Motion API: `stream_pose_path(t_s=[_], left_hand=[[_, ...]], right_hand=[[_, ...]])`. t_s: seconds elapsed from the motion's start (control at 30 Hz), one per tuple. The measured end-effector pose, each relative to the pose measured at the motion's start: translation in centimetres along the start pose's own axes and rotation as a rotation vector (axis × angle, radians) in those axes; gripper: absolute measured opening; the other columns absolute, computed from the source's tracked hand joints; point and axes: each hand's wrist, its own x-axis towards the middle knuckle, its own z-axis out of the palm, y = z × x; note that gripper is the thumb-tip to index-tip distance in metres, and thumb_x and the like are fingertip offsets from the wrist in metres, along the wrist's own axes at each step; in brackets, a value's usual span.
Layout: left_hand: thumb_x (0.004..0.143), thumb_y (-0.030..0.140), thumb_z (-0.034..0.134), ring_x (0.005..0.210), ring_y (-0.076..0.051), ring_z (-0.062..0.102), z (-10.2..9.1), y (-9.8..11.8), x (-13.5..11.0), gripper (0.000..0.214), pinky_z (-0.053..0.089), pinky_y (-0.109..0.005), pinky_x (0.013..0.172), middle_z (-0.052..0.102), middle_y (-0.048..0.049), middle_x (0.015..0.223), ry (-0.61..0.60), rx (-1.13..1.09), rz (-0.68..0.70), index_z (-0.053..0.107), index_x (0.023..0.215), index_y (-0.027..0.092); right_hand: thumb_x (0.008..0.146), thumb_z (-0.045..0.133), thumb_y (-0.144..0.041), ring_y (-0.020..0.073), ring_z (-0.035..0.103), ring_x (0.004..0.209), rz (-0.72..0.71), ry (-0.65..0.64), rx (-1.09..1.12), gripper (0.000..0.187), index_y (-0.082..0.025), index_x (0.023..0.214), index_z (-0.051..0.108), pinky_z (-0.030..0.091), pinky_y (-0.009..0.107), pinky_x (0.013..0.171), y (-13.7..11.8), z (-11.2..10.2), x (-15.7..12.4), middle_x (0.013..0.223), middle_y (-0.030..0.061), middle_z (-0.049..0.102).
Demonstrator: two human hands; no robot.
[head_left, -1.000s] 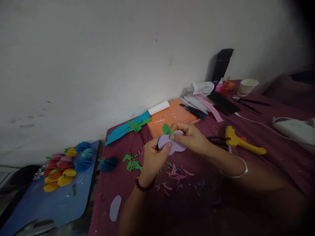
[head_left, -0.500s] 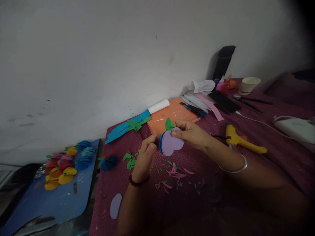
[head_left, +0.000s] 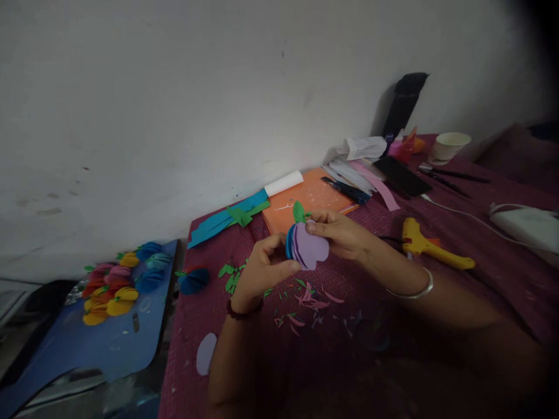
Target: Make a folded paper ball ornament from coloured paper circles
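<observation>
A layered paper fruit [head_left: 313, 247], lilac in front and blue behind, is held up over the table between both hands. A green paper leaf [head_left: 299, 212] stands at its top. My right hand [head_left: 336, 233] pinches the upper right part near the leaf, thumb on the lilac face. My left hand [head_left: 266, 267] grips the left side, its thumb at the lower edges of the layers and its fingers partly hidden behind. Below lie pink paper scraps [head_left: 312, 299] and, to the left, small green leaf cutouts [head_left: 231, 279].
Finished paper fruits [head_left: 116, 285] sit on a blue board [head_left: 126, 349] at left; a blue one [head_left: 193, 280] is on the table edge. Lilac cutouts [head_left: 206, 354] lie near my left forearm. A yellow glue gun [head_left: 432, 247], cutter [head_left: 347, 191], phone [head_left: 402, 176] and cup [head_left: 449, 146] are rightward.
The lilac layers have fanned apart at the left side. My left thumb has moved right onto their lower edges, while my right hand keeps its pinch. The view has shifted slightly.
</observation>
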Motion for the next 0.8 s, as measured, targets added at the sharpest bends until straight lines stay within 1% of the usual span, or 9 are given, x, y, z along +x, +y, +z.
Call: stream_pose_path(t_s=[0.17,0.27,0.33,0.4,0.5,0.6,0.63,0.7,0.8], left_hand=[[0.074,0.039,0.073,0.072,-0.014,0.056,0.1,0.3,0.2,0.025,0.047,-0.026,0.069,0.063,-0.0017,0.079,0.056,-0.005,-0.025,0.066,0.083,0.018],[0.078,0.033,0.069,0.064,-0.010,0.051,0.1,0.2,0.3,0.018,0.043,-0.022,0.061,0.058,0.0011,0.070,0.086,0.054,-0.064,0.064,0.077,0.016],[0.080,0.031,0.066,0.058,-0.009,0.046,0.3,0.2,0.5,0.019,0.038,-0.020,0.055,0.054,0.0028,0.063,0.134,0.096,-0.065,0.062,0.071,0.016],[0.082,0.030,0.064,0.056,-0.008,0.043,0.6,0.3,0.6,0.021,0.036,-0.020,0.054,0.051,0.0035,0.060,0.243,0.149,-0.026,0.060,0.067,0.015],[0.082,0.027,0.062,0.058,-0.008,0.041,0.9,0.3,0.7,0.017,0.036,-0.021,0.056,0.051,0.0035,0.062,0.468,0.275,0.080,0.059,0.069,0.016],[0.081,0.024,0.062,0.059,-0.008,0.038,0.9,-0.2,0.7,0.018,0.033,-0.021,0.056,0.046,0.0046,0.062,0.626,0.431,0.181,0.055,0.066,0.016],[0.081,0.023,0.062,0.058,-0.008,0.036,0.9,-0.4,0.7,0.020,0.032,-0.021,0.055,0.043,0.0051,0.061,0.650,0.471,0.198,0.053,0.064,0.016],[0.081,0.021,0.061,0.057,-0.008,0.034,0.8,-0.9,0.7,0.023,0.029,-0.021,0.054,0.038,0.0057,0.059,0.672,0.526,0.211,0.049,0.062,0.017],[0.081,0.020,0.058,0.056,-0.008,0.033,0.9,-1.1,0.8,0.024,0.026,-0.021,0.052,0.036,0.0061,0.058,0.666,0.576,0.225,0.046,0.060,0.017]], right_hand=[[0.068,0.080,-0.036,0.0054,0.050,0.050,0.049,-0.049,0.074,0.029,-0.014,0.072,0.061,0.041,0.019,0.047,0.1,-0.2,0.2,0.061,-0.0039,0.058],[0.069,0.079,-0.036,0.0059,0.048,0.050,0.053,-0.049,0.058,0.029,-0.015,0.071,0.059,0.040,0.019,0.048,0.2,-0.1,0.2,0.061,-0.0036,0.057],[0.069,0.079,-0.038,0.0062,0.048,0.052,0.024,-0.022,0.029,0.029,-0.016,0.073,0.059,0.040,0.020,0.049,0.2,0.1,0.2,0.063,-0.0034,0.056],[0.071,0.076,-0.041,0.0081,0.052,0.059,-0.052,0.034,-0.031,0.030,-0.018,0.084,0.060,0.044,0.021,0.054,0.2,0.2,0.3,0.073,-0.0015,0.059],[0.079,0.066,-0.050,0.0153,0.059,0.085,-0.234,0.134,-0.232,0.043,-0.024,0.111,0.055,0.051,0.029,0.073,0.2,0.1,0.4,0.102,0.0043,0.060],[0.082,0.061,-0.053,0.0215,0.054,0.110,-0.466,0.253,-0.560,0.049,-0.027,0.121,0.047,0.047,0.040,0.094,0.0,0.0,0.2,0.122,0.0083,0.052],[0.082,0.062,-0.051,0.0225,0.052,0.113,-0.541,0.277,-0.675,0.049,-0.027,0.121,0.046,0.045,0.042,0.097,-0.1,0.1,0.0,0.123,0.0089,0.050],[0.081,0.063,-0.049,0.0242,0.052,0.115,-0.656,0.268,-0.874,0.049,-0.026,0.121,0.046,0.043,0.045,0.099,-0.2,0.6,-0.5,0.122,0.0097,0.051],[0.074,0.073,-0.047,0.0265,0.050,0.117,-0.762,0.213,-1.113,0.063,-0.025,0.126,0.043,0.042,0.047,0.100,-0.2,1.5,-1.1,0.124,0.0105,0.051]])
